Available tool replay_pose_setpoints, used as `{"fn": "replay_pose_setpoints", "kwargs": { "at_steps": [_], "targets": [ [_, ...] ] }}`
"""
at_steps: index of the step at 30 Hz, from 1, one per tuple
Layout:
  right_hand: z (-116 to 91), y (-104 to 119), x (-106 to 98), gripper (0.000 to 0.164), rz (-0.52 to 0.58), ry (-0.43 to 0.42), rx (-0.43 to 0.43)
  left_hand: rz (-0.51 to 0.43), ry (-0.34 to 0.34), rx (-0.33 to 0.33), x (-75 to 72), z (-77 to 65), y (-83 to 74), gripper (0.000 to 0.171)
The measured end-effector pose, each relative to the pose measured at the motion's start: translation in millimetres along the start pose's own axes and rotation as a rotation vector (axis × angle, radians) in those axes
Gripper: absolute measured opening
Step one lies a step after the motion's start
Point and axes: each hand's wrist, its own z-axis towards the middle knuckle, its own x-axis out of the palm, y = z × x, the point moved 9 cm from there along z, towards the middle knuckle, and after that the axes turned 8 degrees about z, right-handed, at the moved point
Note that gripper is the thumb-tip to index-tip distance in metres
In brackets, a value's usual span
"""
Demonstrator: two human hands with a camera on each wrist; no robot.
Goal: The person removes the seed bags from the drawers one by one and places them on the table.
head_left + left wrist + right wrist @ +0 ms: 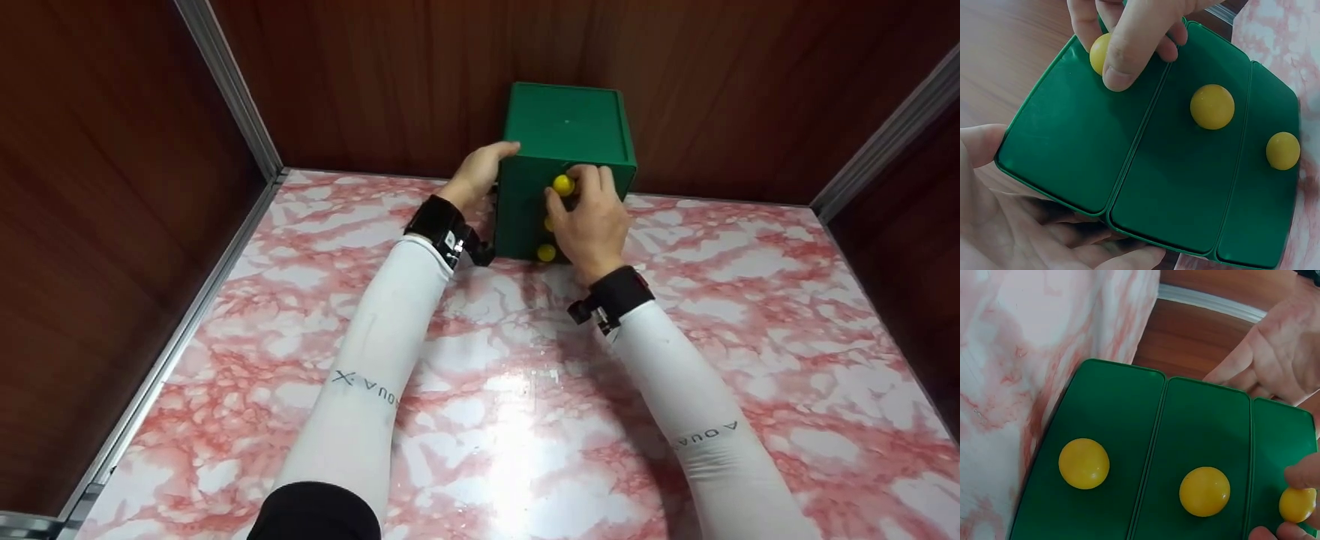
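Right grip [595, 221] narrow, pinching top yellow knob [562, 185]

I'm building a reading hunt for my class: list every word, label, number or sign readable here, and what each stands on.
"QUA X": upside down on the left sleeve; its start is cut off at the edge.
"AQUA": upside down on the right sleeve; its end curves from view.
Left wrist device: small pale marks, too small to read.
Green drawer box and yellow knobs: no text seen.
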Motion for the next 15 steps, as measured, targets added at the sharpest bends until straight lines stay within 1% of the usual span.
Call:
{"fn": "replay_pose_setpoints", "kwargs": {
  "at_steps": [3,4,6,9,12,13,15],
  "targets": [
    [1.0,-1.5,-0.3,0.041,0.013,0.0,0.002,0.008,-0.002,0.029,1.3,-0.4,-2.6,0.052],
    [1.6,-2.2,-0.2,0.041,0.014,0.002,0.002,0.012,-0.009,0.05,1.7,0.5,-3.9,0.051],
    [3.3,-3.5,0.0,0.04,0.021,0.01,0.009,0.016,-0.013,0.076,2.7,1.5,-5.8,0.046],
    [5.9,-5.7,2.0,0.039,0.023,0.031,0.017,-0.012,-0.004,0.077,4.5,4.2,-5.4,0.043],
    [7.4,-7.1,4.1,0.038,0.025,0.046,0.021,-0.02,-0.009,0.055,3.0,6.1,-4.3,0.041],
    [7.8,-7.5,4.6,0.038,0.024,0.048,0.021,-0.01,-0.014,0.058,2.5,7.2,-4.9,0.044],
    [8.1,-8.1,5.8,0.039,0.018,0.053,0.022,0.09,-0.055,0.074,-1.2,8.0,-7.3,0.05]
  ]
}}
